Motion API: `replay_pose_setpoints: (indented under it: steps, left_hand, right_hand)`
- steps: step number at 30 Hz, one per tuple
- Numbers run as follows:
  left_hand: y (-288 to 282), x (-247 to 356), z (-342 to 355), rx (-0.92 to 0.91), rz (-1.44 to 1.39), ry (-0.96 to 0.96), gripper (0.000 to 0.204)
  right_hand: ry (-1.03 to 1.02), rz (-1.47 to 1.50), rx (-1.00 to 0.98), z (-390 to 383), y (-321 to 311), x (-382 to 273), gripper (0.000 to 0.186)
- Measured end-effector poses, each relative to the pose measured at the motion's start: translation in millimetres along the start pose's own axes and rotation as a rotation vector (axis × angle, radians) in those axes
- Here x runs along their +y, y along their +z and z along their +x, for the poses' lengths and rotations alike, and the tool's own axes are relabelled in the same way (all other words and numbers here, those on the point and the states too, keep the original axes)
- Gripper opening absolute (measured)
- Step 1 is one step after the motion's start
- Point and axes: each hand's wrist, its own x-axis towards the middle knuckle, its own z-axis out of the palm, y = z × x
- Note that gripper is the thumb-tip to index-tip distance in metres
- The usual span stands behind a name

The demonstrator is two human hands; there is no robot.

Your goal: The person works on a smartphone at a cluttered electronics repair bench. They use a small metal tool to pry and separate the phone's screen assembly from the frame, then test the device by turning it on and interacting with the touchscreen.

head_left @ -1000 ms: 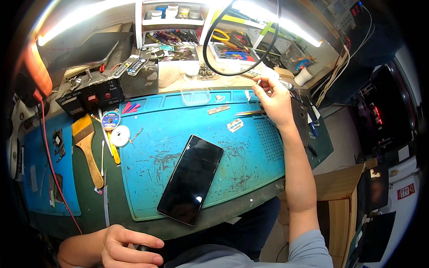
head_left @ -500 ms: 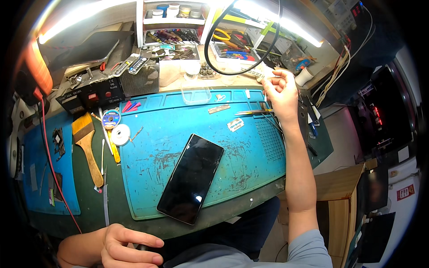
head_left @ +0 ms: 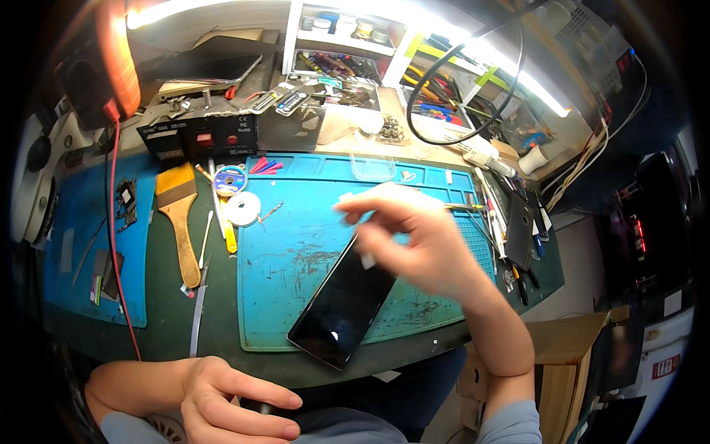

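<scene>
A phone (head_left: 333, 311) with a black glass face lies slanted on the blue work mat (head_left: 274, 281), a bright reflection near its lower end. My right hand (head_left: 421, 240), slightly blurred, hovers over its upper end and hides part of it. The fingers are bent inward, and a small white piece (head_left: 367, 260) shows below them; its kind is too blurred to tell. At the lower edge, my left hand (head_left: 237, 403) is curled around a black rounded object (head_left: 257, 406), mostly hidden by the fingers.
Left of the mat lie a wide brush (head_left: 177, 214), a cotton swab (head_left: 206, 233) and a white spool (head_left: 243, 209). A clear plastic box (head_left: 373, 167) stands at the mat's back edge. Pens and tools (head_left: 492, 211) lie at right. A black cable loop (head_left: 414, 122) hangs overhead.
My right hand has come from the back right of the bench to above the phone. My left hand stays low, closed on the black object. The whole view has shifted.
</scene>
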Motion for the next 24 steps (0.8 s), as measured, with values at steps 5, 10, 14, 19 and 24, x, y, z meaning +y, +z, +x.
replay_pose_setpoints:
  steps: [5, 10, 14, 19, 24]
  left_hand:
    - [-1.4, 5.6, 5.8, 0.003, 0.010, 0.010, 0.046]
    - [4.4, -0.9, 5.7, 0.051, -0.002, 0.067, 0.046]
    - [5.4, 0.3, 2.1, 0.073, 0.021, 0.082, 0.047]
    - [1.9, 1.1, 3.6, 0.044, 0.008, 0.057, 0.045]
    - [-2.9, 1.6, -3.4, -0.007, 0.002, -0.006, 0.050]
  right_hand:
    - [-0.131, 0.007, -0.169, 38.2, 72.3, -33.8, 0.017]
    - [-0.094, -0.050, -0.038, 62.6, 90.9, -26.0, 0.018]
    - [-0.035, 0.052, 0.080, 54.4, 62.1, -19.0, 0.013]
    - [0.107, -0.146, 0.370, 30.2, -2.1, -9.7, 0.021]
    - [-0.064, -0.244, 0.683, 6.9, -37.3, 39.3, 0.043]
